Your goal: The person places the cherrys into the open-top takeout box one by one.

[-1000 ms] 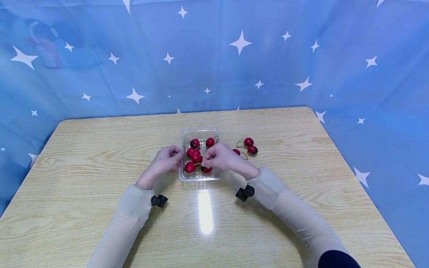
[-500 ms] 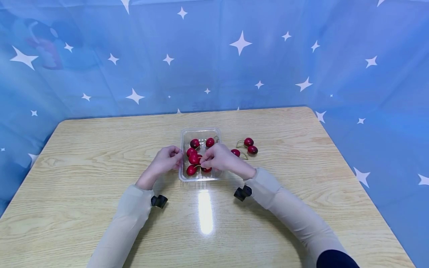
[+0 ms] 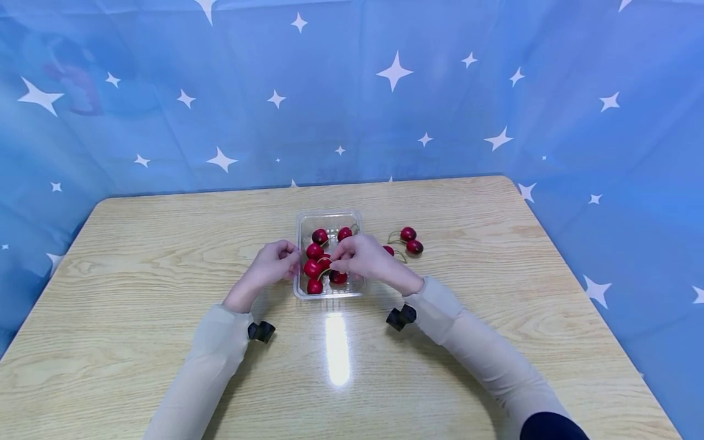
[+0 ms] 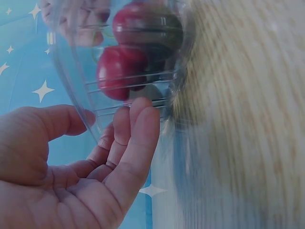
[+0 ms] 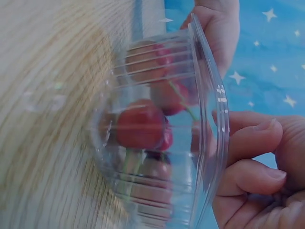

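A clear plastic container [image 3: 330, 213] with several dark red cherries [image 3: 319, 236] in it stands on the wooden table. My left hand [image 3: 275, 261] grips its left side, thumb at the rim and fingers [image 4: 143, 126] against the outer wall in the left wrist view. Over the container's right half, my right hand [image 3: 357, 260] reaches in and pinches a cherry stem [image 5: 178, 93] at the fingertips. From there the stem curves down to a cherry [image 3: 315, 286] near the front left corner. Part of the container's right side is hidden under the right hand.
To the right of the container, a few loose cherries [image 3: 415, 246] with stems lie on the table [image 3: 165, 275]. A blue curtain [image 3: 352, 122] with white stars hangs behind the far edge. Both wrists carry small black cameras [image 3: 261, 331].
Inside the container, the cherry on the stem has shifted toward the front, and another beside it has moved left and forward. The left hand keeps its place; the right hand has barely moved.
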Available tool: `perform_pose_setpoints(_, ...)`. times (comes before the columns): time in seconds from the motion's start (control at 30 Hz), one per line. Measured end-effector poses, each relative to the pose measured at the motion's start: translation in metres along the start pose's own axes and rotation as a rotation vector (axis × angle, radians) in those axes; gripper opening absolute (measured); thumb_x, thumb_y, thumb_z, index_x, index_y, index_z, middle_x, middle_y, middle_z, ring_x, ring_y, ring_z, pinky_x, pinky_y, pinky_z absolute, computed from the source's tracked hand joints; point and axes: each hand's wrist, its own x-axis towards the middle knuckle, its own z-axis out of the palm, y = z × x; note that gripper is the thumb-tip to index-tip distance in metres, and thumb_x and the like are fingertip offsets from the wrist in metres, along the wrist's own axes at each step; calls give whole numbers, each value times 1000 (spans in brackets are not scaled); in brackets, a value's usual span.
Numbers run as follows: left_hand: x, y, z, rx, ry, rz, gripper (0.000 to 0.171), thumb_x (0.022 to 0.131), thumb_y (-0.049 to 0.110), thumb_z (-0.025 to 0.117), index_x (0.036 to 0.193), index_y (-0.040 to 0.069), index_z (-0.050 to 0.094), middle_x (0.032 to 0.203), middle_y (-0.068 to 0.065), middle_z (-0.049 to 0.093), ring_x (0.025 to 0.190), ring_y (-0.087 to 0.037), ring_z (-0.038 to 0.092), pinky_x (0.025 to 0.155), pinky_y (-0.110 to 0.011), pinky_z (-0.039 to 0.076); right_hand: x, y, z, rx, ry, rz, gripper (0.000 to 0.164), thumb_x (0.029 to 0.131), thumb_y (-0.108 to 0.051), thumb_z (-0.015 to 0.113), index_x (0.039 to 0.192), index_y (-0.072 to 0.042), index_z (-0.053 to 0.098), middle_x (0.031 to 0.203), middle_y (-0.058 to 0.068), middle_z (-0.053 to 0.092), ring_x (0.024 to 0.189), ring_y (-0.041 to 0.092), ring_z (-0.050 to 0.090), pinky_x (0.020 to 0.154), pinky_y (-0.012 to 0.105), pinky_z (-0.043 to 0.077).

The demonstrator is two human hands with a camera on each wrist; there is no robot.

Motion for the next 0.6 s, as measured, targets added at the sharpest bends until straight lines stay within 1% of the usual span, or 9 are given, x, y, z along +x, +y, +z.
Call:
perform_pose_setpoints(0.1, 0, 0, 0, -8, -6, 5, 24, 97, 10, 48, 107, -11, 52, 81, -10, 57, 71, -14, 57, 69, -32, 56, -2, 2, -2, 11, 23, -11, 9, 85, -14, 69, 90, -6, 69, 69, 5, 65, 53, 34, 55, 42, 21, 40)
perform_pose_setpoints(0.2, 0, -1, 0, -15, -6, 4, 23, 97, 10, 47, 107, -11, 52, 82, -10, 57, 72, -14, 57, 69, -32, 56, -4, 4, -6, 30, 33, -13, 9, 86, -15, 69, 91, -7, 70, 72, 7, 66, 50, 27, 53, 42, 22, 39)
perform_pose_setpoints(0.3, 0, -1, 0, -16, -3, 3, 23, 97, 10, 48, 108, -11, 52, 81, -10, 57, 71, -14, 56, 69, -31, 56, -6, 6, -9, 54, 38, -8, 9, 86, -15, 68, 91, -8, 70, 73, 6, 65, 53, 22, 54, 45, 24, 42)
perform_pose_setpoints(0.37, 0, -1, 0, -14, 0, 1, 23, 97, 10, 48, 107, -11, 53, 80, -9, 57, 70, -13, 56, 68, -31, 56, -7, 7, -12, 63, 43, -13, 9, 87, -14, 67, 91, -7, 69, 73, 5, 65, 54, 21, 53, 45, 25, 42)
perform_pose_setpoints(0.47, 0, -2, 0, -13, 2, -1, 23, 97, 9, 48, 107, -11, 53, 79, -9, 56, 69, -13, 56, 68, -31, 56, -9, 9, -15, 74, 55, -14, 9, 87, -14, 66, 91, -6, 69, 74, 8, 64, 57, 28, 54, 46, 26, 43)
perform_pose_setpoints(0.6, -1, -2, 0, -16, 0, -1, 22, 97, 9, 47, 106, -11, 53, 78, -9, 56, 69, -13, 56, 68, -31, 56, -13, 8, -20, 98, 67, -1, 10, 88, -14, 65, 92, -6, 69, 78, 14, 65, 63, 37, 55, 45, 25, 41)
